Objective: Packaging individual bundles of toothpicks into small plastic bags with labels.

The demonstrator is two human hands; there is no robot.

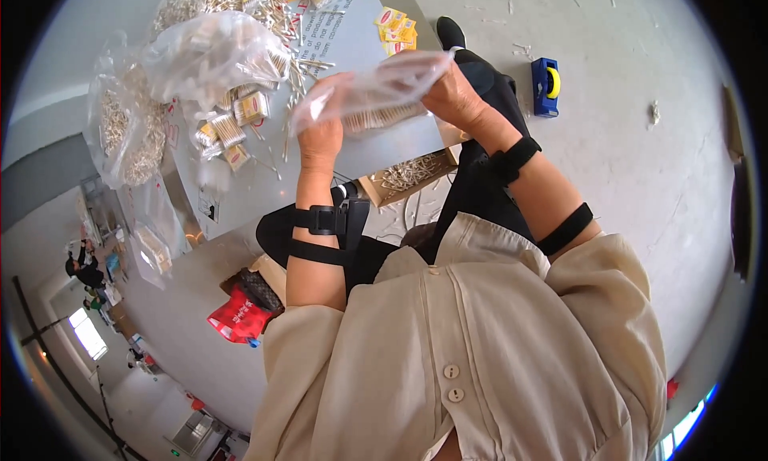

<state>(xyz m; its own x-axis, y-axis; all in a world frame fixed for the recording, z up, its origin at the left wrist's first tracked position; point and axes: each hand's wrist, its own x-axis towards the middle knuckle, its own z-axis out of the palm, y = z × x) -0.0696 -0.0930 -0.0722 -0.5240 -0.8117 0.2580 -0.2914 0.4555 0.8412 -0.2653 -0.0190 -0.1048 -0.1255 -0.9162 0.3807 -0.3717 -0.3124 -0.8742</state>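
Between my two hands a see-through plastic bag (376, 83) is stretched over the table, with a row of cotton swabs (386, 117) showing in or just under it. My left hand (322, 133) grips the bag's left side, its fingers partly behind the film. At the opposite end my right hand (453, 99) is closed on the bag's edge. Left of my hands, small packs of cotton swabs (228, 130) lie beside a filled plastic bag (216, 53). Loose swabs (276, 17) are heaped farther back.
Yellow cards (397, 30) lie on the grey table (260, 185). Another swab-filled bag (132, 137) rests at its left edge. An open box of swabs (408, 173) sits below the near edge. On the floor stand a blue tape dispenser (546, 89) and a red bag (240, 317).
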